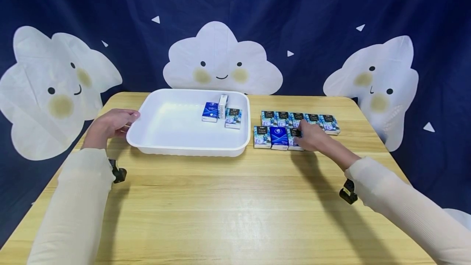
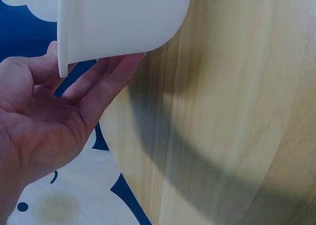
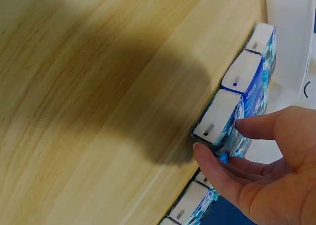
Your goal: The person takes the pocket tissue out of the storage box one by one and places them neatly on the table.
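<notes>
My left hand (image 1: 117,122) grips the left rim of a white plastic tray (image 1: 187,149); in the left wrist view the thumb is at the rim and the fingers lie under the tray's side. My right hand (image 1: 312,136) pinches a floral pocket tissue pack (image 1: 293,138) at the right end of the front row, thumb on its printed face and a finger at its end. Beside it lie a blue tissue pack (image 1: 279,137) and another floral pack (image 1: 262,137). Inside the tray are a blue pack (image 1: 210,111), a pack on edge (image 1: 223,106) and a floral pack (image 1: 233,118).
Behind the front row runs a back row of several floral packs (image 1: 269,118), partly hidden by the right hand. Everything stands on a light wooden table (image 1: 220,207). A dark blue curtain (image 1: 312,15) with white clouds hangs beyond its far edge.
</notes>
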Demonstrator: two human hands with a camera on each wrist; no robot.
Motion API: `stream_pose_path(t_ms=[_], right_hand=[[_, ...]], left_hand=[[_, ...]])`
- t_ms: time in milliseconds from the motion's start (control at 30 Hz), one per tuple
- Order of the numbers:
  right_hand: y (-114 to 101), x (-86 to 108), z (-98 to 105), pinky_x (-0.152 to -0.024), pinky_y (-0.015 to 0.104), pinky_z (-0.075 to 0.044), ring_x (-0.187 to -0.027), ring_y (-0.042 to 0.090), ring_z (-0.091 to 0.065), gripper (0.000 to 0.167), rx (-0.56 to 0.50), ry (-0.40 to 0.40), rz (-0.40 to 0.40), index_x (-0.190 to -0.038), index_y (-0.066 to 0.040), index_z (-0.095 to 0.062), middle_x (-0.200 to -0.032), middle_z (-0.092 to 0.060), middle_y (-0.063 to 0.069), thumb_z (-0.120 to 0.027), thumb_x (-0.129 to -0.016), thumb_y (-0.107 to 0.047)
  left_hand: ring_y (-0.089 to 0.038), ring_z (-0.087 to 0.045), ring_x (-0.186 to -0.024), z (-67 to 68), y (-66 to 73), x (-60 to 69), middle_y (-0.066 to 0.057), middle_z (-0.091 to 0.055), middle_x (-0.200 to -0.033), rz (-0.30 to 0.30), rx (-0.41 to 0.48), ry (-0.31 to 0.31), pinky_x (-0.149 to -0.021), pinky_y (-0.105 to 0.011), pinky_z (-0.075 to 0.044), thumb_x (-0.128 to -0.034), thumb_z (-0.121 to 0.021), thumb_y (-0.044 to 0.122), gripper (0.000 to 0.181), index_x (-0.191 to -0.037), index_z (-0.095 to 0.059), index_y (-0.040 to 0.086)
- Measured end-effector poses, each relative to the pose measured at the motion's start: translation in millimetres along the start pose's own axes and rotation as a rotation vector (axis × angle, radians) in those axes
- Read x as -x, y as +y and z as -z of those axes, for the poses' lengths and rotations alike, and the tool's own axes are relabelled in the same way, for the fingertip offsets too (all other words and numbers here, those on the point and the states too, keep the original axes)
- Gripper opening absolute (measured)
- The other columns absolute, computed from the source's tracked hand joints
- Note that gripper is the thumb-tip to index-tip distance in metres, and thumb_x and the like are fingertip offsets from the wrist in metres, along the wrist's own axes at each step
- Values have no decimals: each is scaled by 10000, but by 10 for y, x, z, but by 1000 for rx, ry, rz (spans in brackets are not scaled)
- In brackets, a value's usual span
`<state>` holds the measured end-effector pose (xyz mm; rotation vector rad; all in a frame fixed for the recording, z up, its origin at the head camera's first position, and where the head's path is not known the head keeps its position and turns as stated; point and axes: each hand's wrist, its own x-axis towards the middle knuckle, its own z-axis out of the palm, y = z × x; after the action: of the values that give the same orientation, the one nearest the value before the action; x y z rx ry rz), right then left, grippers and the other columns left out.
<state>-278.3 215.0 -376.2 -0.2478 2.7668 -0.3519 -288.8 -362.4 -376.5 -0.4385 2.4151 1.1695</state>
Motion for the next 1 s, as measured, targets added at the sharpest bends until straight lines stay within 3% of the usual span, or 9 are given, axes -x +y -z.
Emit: stream_pose_path(t_ms=[333, 600, 1000], right_hand=[[-6, -24, 16, -745, 438, -499, -811, 295, -608, 497, -11, -24, -14, -1343, 69, -411, -933, -646, 210, -564, -1016, -273], [-9, -35, 25, -752, 451, -511, -847, 308, -623, 504, -12, -24, -9, -1348, 72, -415, -973, -649, 227, -557, -1013, -276], [-18, -46, 47, -769, 469, -521, -925, 344, -641, 520, -6, -17, -1, -1335, 77, -439, -1066, -643, 257, -559, -1019, -317]], left_hand=[[-353, -500, -1234, 0, 9, 0, -255, -360, -1520, 1, -7, -6, -860, -308, -541, -1112, -326, 378, 605, -1611, -221, 52], [-358, -502, -1235, 1, -3, 3, -261, -359, -1520, 2, -10, -2, -853, -309, -543, -1113, -320, 385, 608, -1612, -216, 53], [-384, -462, -1274, -10, 12, -5, -254, -342, -1552, 39, -11, 12, -773, -220, -495, -1106, -324, 418, 628, -1617, -212, 70]])
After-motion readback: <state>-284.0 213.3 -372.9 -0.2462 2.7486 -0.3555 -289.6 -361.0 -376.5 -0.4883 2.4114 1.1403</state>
